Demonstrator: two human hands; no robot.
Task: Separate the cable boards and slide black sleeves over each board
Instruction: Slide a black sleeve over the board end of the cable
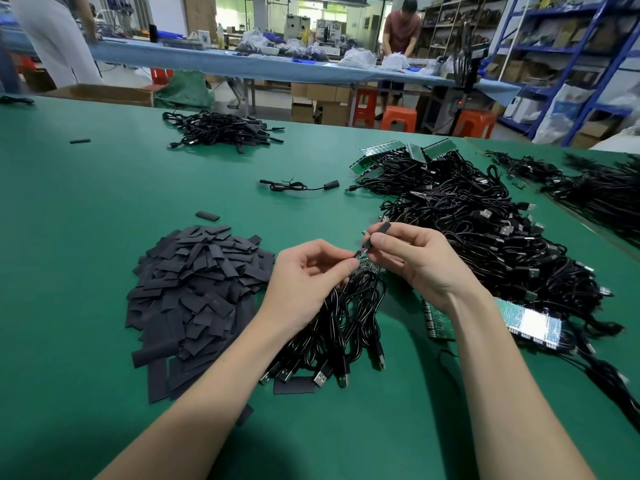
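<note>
1. Workshop surroundings are seen at the back: blue shelving [585,46] at the right, orange stools [398,119] on the floor, and a long blue-covered bench [242,62] at which a person in a red shirt [403,27] is bent over bags.
2. Most of the view is taken up by a green counter [104,209], on which all the work material is laid.
3. The right side of the counter is covered by a large tangle of black USB cables [485,233], with green board panels [398,150] showing at its far edge and another panel [530,320] lying at its near edge.
4. A heap of flat black sleeves [197,289] is piled at the left of the hands.
5. A smaller pile of cables [221,129] is seen far off on the counter, and a single cable [298,186] lies alone near the middle.
6. A bundle of cables [339,327] is spread under the hands, plugs toward the viewer.
7. The left hand [308,275] is curled, its fingertips pinching a small cable board [360,253] above the bundle.
8. The right hand [408,254] is curled too; one black sleeve [375,233] is pinched between thumb and forefinger, held upright with its lower end at the tip of the board.
</note>
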